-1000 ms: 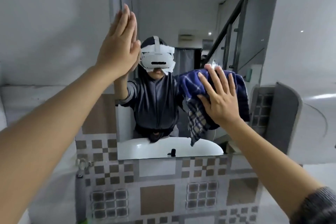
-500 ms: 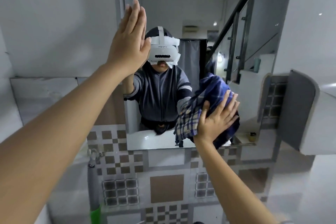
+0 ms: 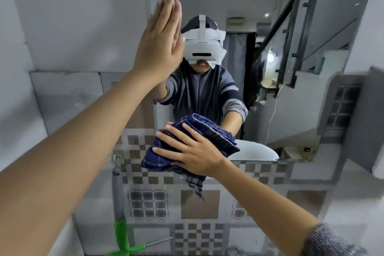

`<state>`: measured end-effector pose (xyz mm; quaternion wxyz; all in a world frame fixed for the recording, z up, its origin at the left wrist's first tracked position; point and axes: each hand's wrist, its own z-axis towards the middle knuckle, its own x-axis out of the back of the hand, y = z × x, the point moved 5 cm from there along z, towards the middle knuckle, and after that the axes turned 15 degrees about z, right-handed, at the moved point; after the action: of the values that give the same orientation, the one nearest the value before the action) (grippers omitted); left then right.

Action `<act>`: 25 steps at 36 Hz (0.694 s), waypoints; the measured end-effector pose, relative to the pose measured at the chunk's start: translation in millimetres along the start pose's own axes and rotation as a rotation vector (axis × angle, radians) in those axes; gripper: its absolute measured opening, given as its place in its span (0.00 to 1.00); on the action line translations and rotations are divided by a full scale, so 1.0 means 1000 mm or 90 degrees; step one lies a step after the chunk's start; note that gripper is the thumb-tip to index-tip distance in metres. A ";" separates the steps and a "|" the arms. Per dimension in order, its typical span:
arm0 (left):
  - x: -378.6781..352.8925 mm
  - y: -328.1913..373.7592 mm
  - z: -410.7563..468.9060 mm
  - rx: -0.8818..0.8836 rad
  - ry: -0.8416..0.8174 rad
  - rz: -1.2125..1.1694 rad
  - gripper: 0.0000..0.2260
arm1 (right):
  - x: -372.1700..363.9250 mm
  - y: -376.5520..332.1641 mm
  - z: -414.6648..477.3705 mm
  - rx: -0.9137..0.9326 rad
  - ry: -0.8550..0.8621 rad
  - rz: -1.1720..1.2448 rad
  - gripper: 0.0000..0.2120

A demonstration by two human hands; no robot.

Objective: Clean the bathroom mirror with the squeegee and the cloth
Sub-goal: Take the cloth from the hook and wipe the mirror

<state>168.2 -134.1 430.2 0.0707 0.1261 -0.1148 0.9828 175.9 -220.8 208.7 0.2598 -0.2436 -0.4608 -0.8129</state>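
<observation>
Pressing the dark blue checked cloth (image 3: 193, 141) flat against the glass, the right hand (image 3: 193, 151) is working the lower left corner of the mirror (image 3: 291, 110), right where the bottom edge meets the patterned tile wall (image 3: 199, 206). Fingers are spread wide over the bunched fabric, palm bearing on it rather than pinching it, and a loose tail of cloth dangles below onto the tiles. The left hand (image 3: 161, 39) is empty, fingers straight and together, palm laid flat at the mirror's left edge as a brace. A green-handled tool (image 3: 122, 237), likely the squeegee though its blade is out of sight, rests low on the left, away from both hands.

To do this stroke well, the wiper should keep even palm pressure and run the cloth along the bottom edge so drips do not pool there. Tucking up that hanging tail would keep it from dragging grime off the tiles. The bracing palm may leave prints, so that spot wants a final pass.
</observation>
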 end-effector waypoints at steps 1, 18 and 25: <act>-0.001 0.002 -0.002 0.008 0.001 -0.002 0.26 | 0.002 0.005 -0.009 0.005 -0.004 -0.009 0.26; -0.024 0.108 -0.078 0.095 -0.036 -0.142 0.25 | 0.046 0.086 -0.173 -0.491 0.133 0.024 0.25; -0.029 0.203 -0.122 0.071 -0.110 -0.330 0.20 | 0.051 0.097 -0.214 -0.658 0.225 0.133 0.27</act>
<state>133.7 -302.7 265.8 0.3026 0.2383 -0.0302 0.9223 167.3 -460.8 204.2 0.2592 -0.2437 0.0754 -0.9315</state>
